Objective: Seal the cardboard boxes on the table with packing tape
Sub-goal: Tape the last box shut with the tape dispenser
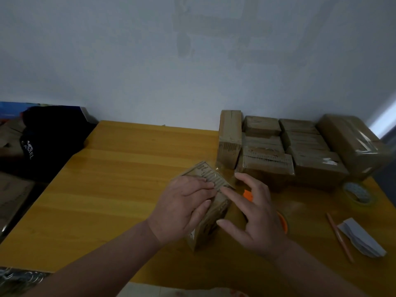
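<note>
- Small box (pixel 211 219) on the table (pixel 107 168), between both hands. Long axis runs from the near end, below the wrists, away to the far end just past the fingertips. The far end leans slightly right and looks raised, with corrugated ribbing showing there.
- Left hand (pixel 182 207): holds the box, fingers laid across its upper face pointing right, thumb down the side face.
- Right hand (pixel 256 219): released and spread. Index tip touches the upper face just beside the left fingertips, thumb tip against the box side. Other fingers lifted clear.
- Orange object (pixel 283 224) mostly hidden behind the right hand; cannot tell what it is.
- Stack of boxes (pixel 285 151) beyond the right fingertips, by the wall.
- Tape roll (pixel 358 193), pencil (pixel 340 240) and papers (pixel 362 239) well right of the right hand.
</note>
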